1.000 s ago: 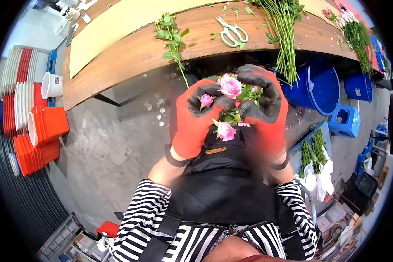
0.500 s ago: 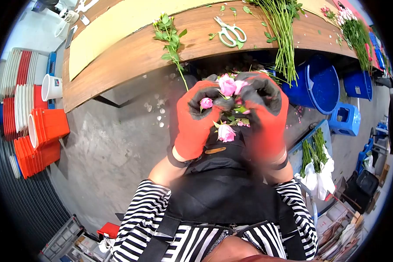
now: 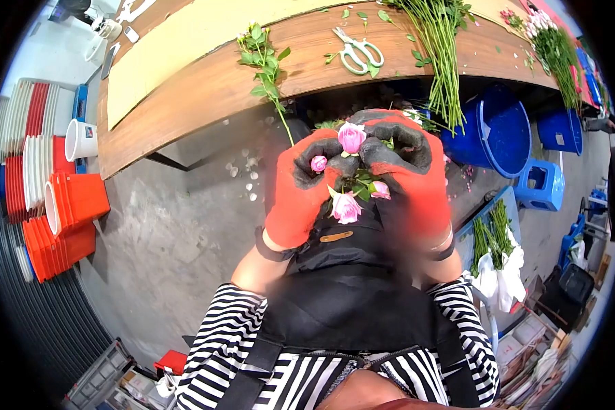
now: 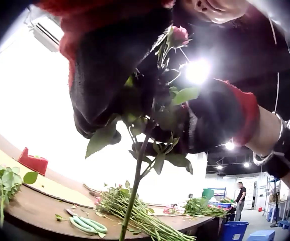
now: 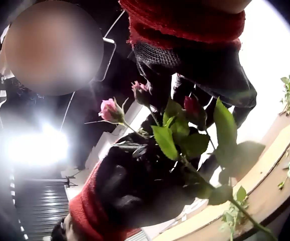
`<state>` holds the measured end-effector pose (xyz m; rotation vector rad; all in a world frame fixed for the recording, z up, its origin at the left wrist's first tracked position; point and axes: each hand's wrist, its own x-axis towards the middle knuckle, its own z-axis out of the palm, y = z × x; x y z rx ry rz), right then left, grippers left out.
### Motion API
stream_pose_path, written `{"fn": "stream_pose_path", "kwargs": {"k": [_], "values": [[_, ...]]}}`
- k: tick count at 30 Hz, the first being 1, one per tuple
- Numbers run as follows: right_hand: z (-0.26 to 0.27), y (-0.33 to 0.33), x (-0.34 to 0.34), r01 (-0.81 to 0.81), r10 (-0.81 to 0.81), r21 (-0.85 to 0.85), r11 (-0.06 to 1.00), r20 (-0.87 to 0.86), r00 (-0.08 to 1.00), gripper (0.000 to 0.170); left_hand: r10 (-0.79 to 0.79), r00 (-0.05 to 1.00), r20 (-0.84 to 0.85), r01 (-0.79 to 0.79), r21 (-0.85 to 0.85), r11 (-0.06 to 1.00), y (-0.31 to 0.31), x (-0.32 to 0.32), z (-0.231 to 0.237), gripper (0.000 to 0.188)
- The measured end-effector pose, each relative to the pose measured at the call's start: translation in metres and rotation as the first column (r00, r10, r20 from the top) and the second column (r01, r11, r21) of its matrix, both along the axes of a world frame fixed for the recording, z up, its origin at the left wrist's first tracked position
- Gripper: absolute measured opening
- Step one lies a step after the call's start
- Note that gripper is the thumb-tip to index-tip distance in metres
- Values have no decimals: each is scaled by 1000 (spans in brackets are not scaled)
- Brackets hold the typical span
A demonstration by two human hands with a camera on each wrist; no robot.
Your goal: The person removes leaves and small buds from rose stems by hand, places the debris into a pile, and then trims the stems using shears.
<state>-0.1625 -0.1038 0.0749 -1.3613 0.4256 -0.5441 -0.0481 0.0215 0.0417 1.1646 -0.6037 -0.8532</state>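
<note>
A spray of pink roses hangs before the black apron. Red and black work gloves cover both hands. My left hand (image 3: 306, 191) grips the spray's stem (image 4: 135, 198) just under the flowers, fingers curled. My right hand (image 3: 411, 160) has its thumb and fingertips curled in at the side of the top rose (image 3: 352, 138), pinching at its outer petals. A small pink bud (image 3: 318, 163) shows over the left glove. Two other blooms, a lower rose (image 3: 346, 207) and a smaller rose (image 3: 380, 190), hang below the hands. Leaves and gloves hide part of the stem.
On the wooden table (image 3: 198, 116) lie scissors (image 3: 345, 65), a leafy rose stem (image 3: 270, 75) and a bundle of stems (image 3: 447, 75). Blue buckets (image 3: 482, 133) and a blue stool (image 3: 540, 186) stand at right. Orange buckets (image 3: 75, 195) stack at left; petals litter the floor.
My right hand has moved left, closing in on the top rose after drawing at a petal there. The smaller rose has come into view below. The left hand keeps its grip.
</note>
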Motion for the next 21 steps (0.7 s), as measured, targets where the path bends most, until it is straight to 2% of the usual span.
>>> {"fn": "stream_pose_path", "kwargs": {"k": [1, 3, 4, 6, 7, 9, 12, 14, 16, 18, 19, 20, 21], "values": [[-1, 0, -1, 11, -8, -96, 995, 39, 999, 35, -14, 999, -33, 13, -21, 1000, 1, 0, -2, 26], [-1, 6, -1, 74, -70, -91, 993, 44, 997, 36, -46, 994, -98, 39, -66, 997, 1, -1, -6, 28], [-1, 8, -2, 106, -102, -89, 990, 46, 994, 36, -63, 995, -71, 60, -41, 997, 1, -1, -6, 28], [-3, 7, -3, 95, -92, -55, 994, 44, 995, 34, -100, 995, -17, 101, 12, 995, 2, 1, -6, 28], [-4, 6, -4, 88, -87, -39, 995, 45, 995, 33, -128, 991, -26, 128, -29, 991, 3, 3, -10, 28], [-8, -2, -2, 58, -65, 221, 973, 22, 998, 29, -185, 982, -39, 180, -113, 977, 3, 5, -21, 27], [-22, -11, -3, 163, -171, 184, 969, 32, 985, 23, -131, 990, 60, 136, -88, 987, 1, 4, -19, 26], [-11, -5, -8, 272, -276, -126, 954, -15, 961, 23, -74, 997, 15, 75, -73, 995, 1, 2, -17, 27], [-3, -1, -10, 215, -246, -396, 893, -28, 969, 30, -22, 998, -58, 20, -29, 999, 1, 0, -9, 31], [4, 3, -12, 147, -229, -637, 757, -47, 972, 37, -34, 999, 42, 36, -35, 999, 0, 2, -11, 27], [6, 4, -12, 127, -238, -700, 702, -64, 969, 43, -30, 995, 91, 33, -34, 999, 0, 2, -12, 27], [5, 5, -12, 128, -239, -673, 728, -74, 968, 42, -23, 990, 140, 28, -34, 999, 0, 2, -12, 27], [1, 5, -12, 129, -238, -644, 754, -85, 968, 41, -34, 993, 109, 37, -26, 999, 0, 2, -12, 27]]}}
